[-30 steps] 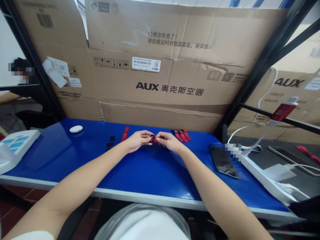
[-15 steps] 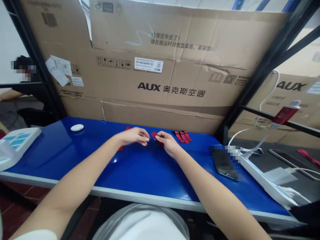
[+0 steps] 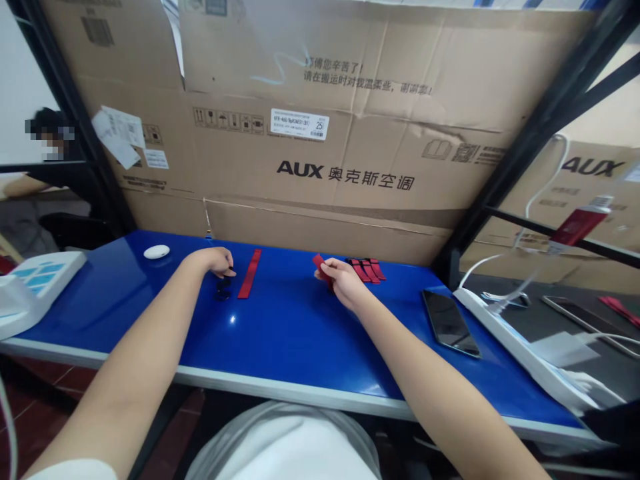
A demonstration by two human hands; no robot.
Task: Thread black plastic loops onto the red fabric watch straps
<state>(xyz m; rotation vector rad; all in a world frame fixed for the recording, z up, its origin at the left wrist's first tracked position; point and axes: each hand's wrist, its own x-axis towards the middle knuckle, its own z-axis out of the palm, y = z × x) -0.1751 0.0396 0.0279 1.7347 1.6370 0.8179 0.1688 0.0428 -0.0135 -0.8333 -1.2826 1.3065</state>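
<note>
My left hand (image 3: 220, 262) is at the back left of the blue table, fingers curled together just above some small black pieces (image 3: 223, 288); whether it pinches one is too small to tell. Right of it, a flat red strip (image 3: 250, 274) lies on the tabletop. Near the middle, my right hand (image 3: 337, 277) pinches a red strip (image 3: 320, 261) between thumb and fingers, its top end sticking up. Just beyond that hand lies a row of several red strips with black parts (image 3: 369, 270).
A white oval object (image 3: 157, 252) and a white device (image 3: 43, 287) are on the left. A phone (image 3: 451, 323) and a white power strip (image 3: 520, 347) with cables are on the right. Cardboard (image 3: 320, 220) stands behind the blue table (image 3: 300, 340). Another person (image 3: 75, 180) sits far left.
My left hand has moved left, away from my right hand, uncovering the flat red strip and the black pieces. My right hand has shifted slightly right with its red strip.
</note>
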